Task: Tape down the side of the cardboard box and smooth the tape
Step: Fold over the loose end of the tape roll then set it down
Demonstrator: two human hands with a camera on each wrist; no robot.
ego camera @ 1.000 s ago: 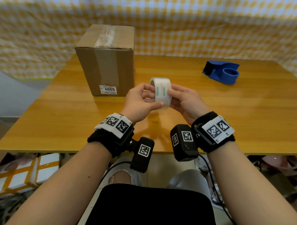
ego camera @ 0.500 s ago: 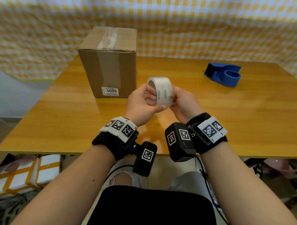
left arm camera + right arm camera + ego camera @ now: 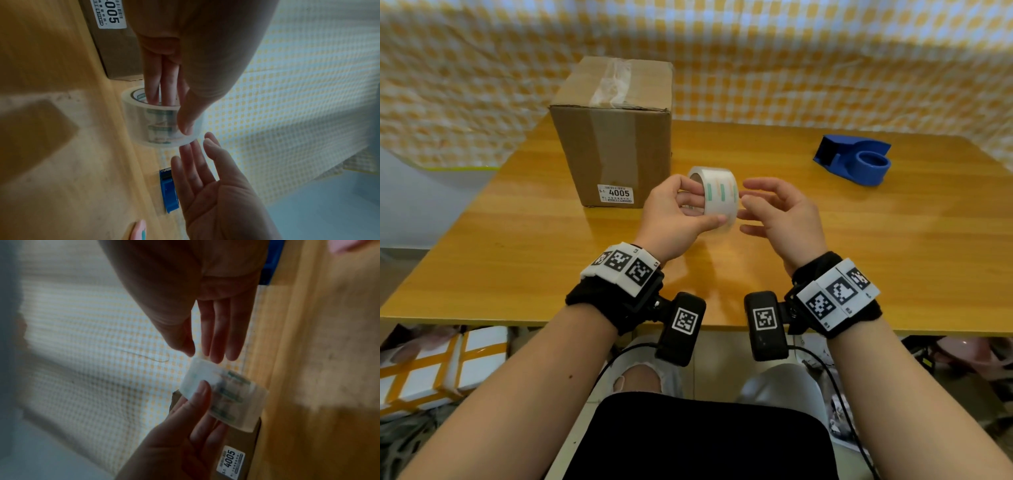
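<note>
A brown cardboard box (image 3: 616, 137) stands upright at the table's back left, with clear tape over its top and down its front, and a white label reading 4005 near the bottom. My left hand (image 3: 674, 216) holds a roll of clear tape (image 3: 719, 198) in the air over the table, fingers through its core and thumb on the outside (image 3: 164, 116). My right hand (image 3: 777, 212) hovers just right of the roll with fingers straight and spread (image 3: 218, 331), fingertips close to the roll's edge and holding nothing.
A blue tape dispenser (image 3: 854, 162) lies on the wooden table (image 3: 859, 246) at the back right. A yellow checked cloth (image 3: 791, 61) hangs behind the table. White and orange boxes (image 3: 431, 370) sit on the floor at the left.
My right hand has let go of the tape roll and drawn slightly right, its fingers opening. My left hand keeps holding the roll, raised a little.
</note>
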